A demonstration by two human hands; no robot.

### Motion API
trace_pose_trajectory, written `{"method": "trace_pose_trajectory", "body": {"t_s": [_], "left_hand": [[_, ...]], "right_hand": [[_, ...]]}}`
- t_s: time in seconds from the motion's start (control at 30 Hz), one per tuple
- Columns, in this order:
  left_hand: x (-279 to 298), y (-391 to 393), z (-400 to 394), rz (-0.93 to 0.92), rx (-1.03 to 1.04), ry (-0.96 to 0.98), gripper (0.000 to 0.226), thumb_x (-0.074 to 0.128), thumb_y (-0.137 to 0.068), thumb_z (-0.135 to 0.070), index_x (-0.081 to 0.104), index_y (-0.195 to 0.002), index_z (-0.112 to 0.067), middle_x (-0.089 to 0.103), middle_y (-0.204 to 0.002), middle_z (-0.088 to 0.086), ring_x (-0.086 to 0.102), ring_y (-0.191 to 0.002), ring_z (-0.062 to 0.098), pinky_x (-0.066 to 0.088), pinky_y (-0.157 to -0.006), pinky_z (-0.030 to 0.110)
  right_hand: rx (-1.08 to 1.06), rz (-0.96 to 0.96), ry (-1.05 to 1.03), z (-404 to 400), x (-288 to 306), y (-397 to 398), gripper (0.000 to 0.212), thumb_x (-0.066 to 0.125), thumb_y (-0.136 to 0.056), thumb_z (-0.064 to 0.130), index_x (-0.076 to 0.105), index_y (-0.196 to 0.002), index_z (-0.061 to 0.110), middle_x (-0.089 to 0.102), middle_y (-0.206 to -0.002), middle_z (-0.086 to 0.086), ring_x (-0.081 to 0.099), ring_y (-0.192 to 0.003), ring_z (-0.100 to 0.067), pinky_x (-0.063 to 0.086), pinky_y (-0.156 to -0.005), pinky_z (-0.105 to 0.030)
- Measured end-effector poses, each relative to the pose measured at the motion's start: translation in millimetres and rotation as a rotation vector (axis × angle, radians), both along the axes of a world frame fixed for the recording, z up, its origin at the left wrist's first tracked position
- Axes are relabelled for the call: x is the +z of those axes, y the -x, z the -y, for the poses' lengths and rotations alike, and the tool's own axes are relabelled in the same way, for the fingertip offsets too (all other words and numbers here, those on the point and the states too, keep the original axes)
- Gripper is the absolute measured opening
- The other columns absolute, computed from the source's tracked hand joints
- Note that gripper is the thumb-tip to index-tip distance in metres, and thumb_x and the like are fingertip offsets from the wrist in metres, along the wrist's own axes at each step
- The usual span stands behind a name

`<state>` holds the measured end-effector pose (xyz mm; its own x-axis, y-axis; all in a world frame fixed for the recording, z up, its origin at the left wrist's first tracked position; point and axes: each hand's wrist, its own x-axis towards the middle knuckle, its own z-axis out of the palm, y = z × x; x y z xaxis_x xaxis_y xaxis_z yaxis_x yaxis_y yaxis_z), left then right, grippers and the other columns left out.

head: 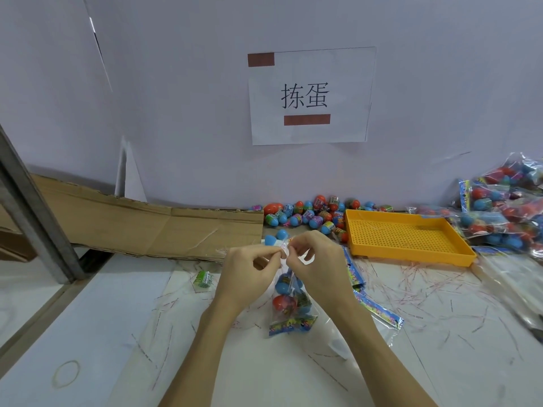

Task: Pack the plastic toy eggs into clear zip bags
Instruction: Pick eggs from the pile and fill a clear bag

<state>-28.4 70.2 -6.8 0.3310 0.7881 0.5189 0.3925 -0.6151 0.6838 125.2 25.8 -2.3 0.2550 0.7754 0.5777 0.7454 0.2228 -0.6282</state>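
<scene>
A clear bag (291, 306) holding several blue and red toy eggs hangs in front of me above the white table, its printed blue header at the bottom. My left hand (249, 274) and my right hand (317, 259) both pinch the bag's top edge close together. A heap of loose toy eggs (311, 215) lies against the back wall. Two blue eggs (276, 237) sit just behind my hands.
A yellow perforated tray (405, 239) stands at the right. Filled bags (505, 207) pile up at the far right, spare bags (373, 306) lie beside my right arm. Cardboard (147, 227) leans at the back left. A small green item (204, 279) and thin strips litter the table.
</scene>
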Motion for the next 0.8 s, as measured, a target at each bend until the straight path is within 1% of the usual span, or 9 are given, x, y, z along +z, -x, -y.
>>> {"method": "trace_pose_trajectory", "body": {"t_s": [0.17,0.23,0.3,0.4,0.47,0.57,0.67,0.73,0.8], "left_hand": [[2.1,2.3,-0.2,0.026,0.055,0.07,0.017,0.07,-0.095,-0.008,0.081,-0.095,-0.022,0.077,-0.082,-0.008,0.072,-0.068,0.009,0.061,-0.064,0.022],[4.4,12.7,-7.2,0.163,0.096,0.189,0.026,0.067,-0.097,-0.006,0.076,-0.089,-0.03,0.077,-0.078,-0.006,0.073,-0.066,0.009,0.063,-0.063,0.027],[5.9,22.2,-15.4,0.295,0.124,0.273,0.023,0.065,-0.099,-0.009,0.076,-0.091,-0.026,0.077,-0.081,-0.004,0.074,-0.074,0.014,0.064,-0.068,0.034],[5.8,23.8,-18.9,0.317,0.143,0.259,0.016,0.061,-0.101,-0.011,0.076,-0.096,-0.016,0.077,-0.089,-0.004,0.074,-0.087,0.017,0.062,-0.081,0.038],[4.2,22.7,-18.2,0.333,0.186,0.217,0.019,0.06,-0.102,-0.01,0.075,-0.093,-0.017,0.076,-0.088,-0.007,0.072,-0.086,0.013,0.063,-0.078,0.034],[3.7,27.3,-22.0,0.438,0.206,0.253,0.022,0.059,-0.103,-0.011,0.075,-0.091,-0.022,0.077,-0.09,-0.008,0.073,-0.083,0.013,0.061,-0.07,0.026],[3.6,29.3,-24.0,0.487,0.195,0.305,0.022,0.06,-0.103,-0.011,0.076,-0.094,-0.025,0.078,-0.092,-0.005,0.075,-0.081,0.015,0.061,-0.067,0.025],[4.9,26.8,-21.2,0.505,0.172,0.32,0.023,0.061,-0.103,-0.011,0.076,-0.095,-0.024,0.078,-0.09,-0.006,0.076,-0.079,0.017,0.061,-0.065,0.026],[6.0,24.9,-19.4,0.517,0.152,0.322,0.022,0.06,-0.103,-0.01,0.076,-0.096,-0.024,0.078,-0.09,-0.005,0.076,-0.076,0.018,0.06,-0.063,0.023]], "right_hand": [[-0.041,-0.04,-0.006,2.0,3.9,-7.1,0.011,0.076,-0.086,0.005,0.07,-0.088,0.014,0.066,-0.083,0.005,0.056,-0.071,-0.002,0.045,-0.064,-0.009],[-0.106,-0.128,-0.067,4.6,6.4,-24.9,0.013,0.075,-0.086,0.001,0.071,-0.089,0.013,0.066,-0.081,0.006,0.059,-0.071,-0.002,0.048,-0.065,-0.009],[-0.194,-0.19,-0.084,8.1,7.4,-44.3,0.01,0.074,-0.088,0.002,0.072,-0.093,0.01,0.067,-0.081,0.004,0.061,-0.073,-0.001,0.047,-0.067,-0.005],[-0.31,-0.199,-0.003,7.4,2.0,-62.2,0.006,0.072,-0.091,0.009,0.074,-0.097,0.007,0.069,-0.083,0.0,0.062,-0.076,-0.006,0.045,-0.064,-0.006],[-0.315,-0.199,0.081,5.4,-3.5,-68.2,0.006,0.072,-0.092,0.01,0.074,-0.097,0.009,0.071,-0.087,-0.002,0.063,-0.078,-0.01,0.043,-0.066,-0.007],[-0.192,-0.109,0.316,4.4,-11.1,-69.7,0.01,0.074,-0.092,0.014,0.078,-0.102,0.012,0.075,-0.094,-0.001,0.062,-0.08,-0.005,0.042,-0.069,-0.008],[-0.198,-0.063,0.383,3.7,-11.8,-65.7,0.01,0.078,-0.089,0.026,0.076,-0.089,0.016,0.072,-0.082,0.003,0.06,-0.075,-0.006,0.042,-0.064,-0.014],[-0.246,-0.044,0.346,3.4,-10.0,-66.4,0.025,0.075,-0.09,0.035,0.068,-0.077,0.016,0.065,-0.07,0.003,0.057,-0.066,-0.012,0.039,-0.058,-0.02],[-0.266,-0.034,0.296,5.1,-8.5,-68.1,0.033,0.066,-0.097,0.038,0.065,-0.076,0.012,0.06,-0.064,0.002,0.055,-0.062,-0.017,0.038,-0.055,-0.023]]}}
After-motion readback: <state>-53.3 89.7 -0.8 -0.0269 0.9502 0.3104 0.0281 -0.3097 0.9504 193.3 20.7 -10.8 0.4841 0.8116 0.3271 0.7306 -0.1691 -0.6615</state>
